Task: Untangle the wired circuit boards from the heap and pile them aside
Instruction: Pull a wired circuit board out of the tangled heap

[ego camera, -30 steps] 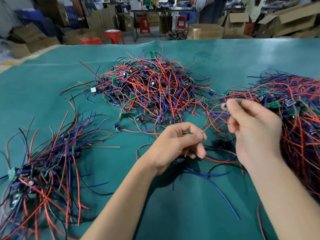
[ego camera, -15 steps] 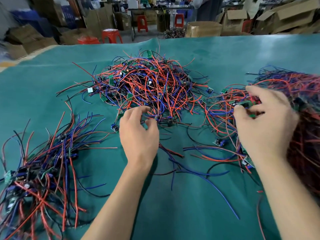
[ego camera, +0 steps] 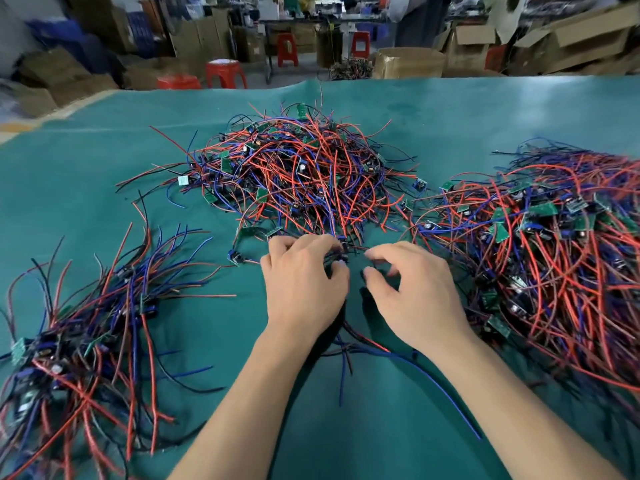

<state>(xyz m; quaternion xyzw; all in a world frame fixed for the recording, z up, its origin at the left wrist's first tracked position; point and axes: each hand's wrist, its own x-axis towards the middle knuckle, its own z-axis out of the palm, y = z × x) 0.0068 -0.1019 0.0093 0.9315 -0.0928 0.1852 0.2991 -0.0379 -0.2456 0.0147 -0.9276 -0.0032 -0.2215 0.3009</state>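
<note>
A: What sits around your hands?

B: Your left hand [ego camera: 304,289] and right hand [ego camera: 412,299] lie close together on the green counter [ego camera: 485,112], at the near edge of the middle heap [ego camera: 301,178]. A second, larger heap [ego camera: 554,258] lies just right of your right hand, running out of frame. The sorted pile [ego camera: 90,327] is well off to the left of your left hand.

A: And each grip?

B: Your left fingers curl into dark wires at the heap's edge, pinching them. Your right fingers are curled just above the counter; I cannot tell whether they hold anything.

A: Anything in the way?

B: Loose wires [ego camera: 415,372] run under both wrists. Your left hand hides whatever board those wires lead to. Beyond the counter, red stools [ego camera: 225,72] and boxes [ego camera: 408,62] are blurred.
</note>
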